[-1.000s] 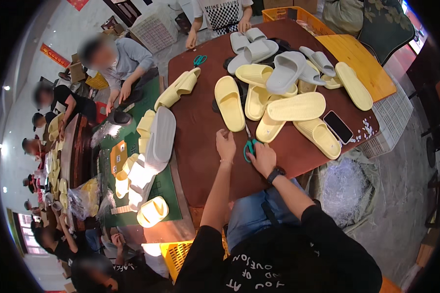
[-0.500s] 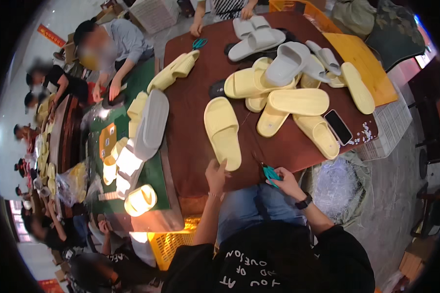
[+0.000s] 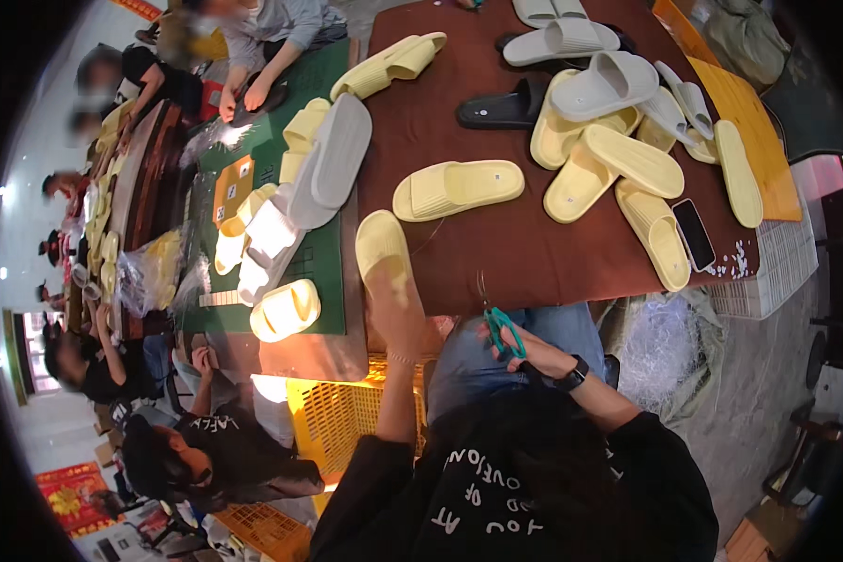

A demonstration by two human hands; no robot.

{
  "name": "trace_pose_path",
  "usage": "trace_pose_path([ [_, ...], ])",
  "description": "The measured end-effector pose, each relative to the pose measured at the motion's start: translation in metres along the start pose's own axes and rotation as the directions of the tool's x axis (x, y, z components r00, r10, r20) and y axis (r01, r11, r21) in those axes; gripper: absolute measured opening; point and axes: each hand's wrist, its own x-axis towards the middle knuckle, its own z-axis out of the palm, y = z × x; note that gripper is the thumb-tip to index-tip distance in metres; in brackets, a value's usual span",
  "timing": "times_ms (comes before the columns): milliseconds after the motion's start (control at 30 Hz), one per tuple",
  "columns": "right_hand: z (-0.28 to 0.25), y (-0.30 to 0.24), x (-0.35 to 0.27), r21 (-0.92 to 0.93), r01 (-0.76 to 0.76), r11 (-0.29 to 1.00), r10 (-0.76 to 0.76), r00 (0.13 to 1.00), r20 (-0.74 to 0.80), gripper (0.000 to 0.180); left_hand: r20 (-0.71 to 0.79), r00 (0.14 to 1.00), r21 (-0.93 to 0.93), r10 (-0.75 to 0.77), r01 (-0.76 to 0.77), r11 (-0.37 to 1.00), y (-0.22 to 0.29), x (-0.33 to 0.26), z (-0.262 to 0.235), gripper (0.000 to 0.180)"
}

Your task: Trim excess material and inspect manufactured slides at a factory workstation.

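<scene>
My left hand (image 3: 393, 309), smeared by motion, grips the near end of a yellow slipper (image 3: 381, 236) at the table's left front. That hand hides the slipper's lower part. A second yellow slipper (image 3: 459, 189) lies sideways just beyond it, sole down. In my right hand (image 3: 529, 351), above my lap at the front edge, are teal-handled scissors (image 3: 503, 332), their thin tips pointing away from me. Farther right lies a pile of yellow slippers (image 3: 632, 161) and grey slippers (image 3: 605, 86), with a black slipper (image 3: 503, 110) at its left.
A phone (image 3: 694, 234) and white scraps (image 3: 735, 262) lie at the table's right edge. On the green mat (image 3: 326, 290) to the left are more slippers. A yellow crate (image 3: 332, 421) stands below. Another person's hands (image 3: 253, 94) work at far left.
My view has shifted, so the table appears farther left and nearer on its left side. My left hand has moved left with a yellow slipper. A yellow slipper now lies sideways, apart from the pile.
</scene>
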Motion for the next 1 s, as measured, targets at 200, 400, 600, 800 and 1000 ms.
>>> trace_pose_path([
  [200, -0.009, -0.029, 0.052, -0.186, -0.145, 0.972, 0.146, 0.989, -0.009, 0.078, 0.183, 0.982, -0.053, 0.055, -0.046, 0.998, -0.011, 0.015, 0.043, 0.015],
  [400, -0.013, -0.075, 0.110, -0.335, -0.108, 0.936, 0.101, 0.994, -0.037, 0.053, 0.144, 0.989, -0.123, 0.037, -0.019, 0.992, -0.018, -0.003, 0.042, 0.012],
  [600, -0.027, -0.058, 0.117, -0.814, 0.032, 0.581, -0.457, 0.840, -0.293, 0.040, 0.212, 0.976, -0.274, -0.048, 0.107, 0.956, -0.038, -0.014, 0.039, 0.013],
  [800, -0.074, -0.069, 0.048, -0.983, -0.167, 0.079, -0.683, 0.709, -0.176, 0.038, 0.784, 0.566, -0.510, 0.255, 0.353, 0.784, 0.043, -0.035, 0.008, 0.013],
  [1000, -0.025, -0.041, -0.011, -0.115, 0.376, 0.919, -0.391, 0.907, -0.156, 0.051, 0.783, 0.539, -0.622, 0.312, 0.686, 0.377, 0.098, -0.042, 0.017, 0.012],
])
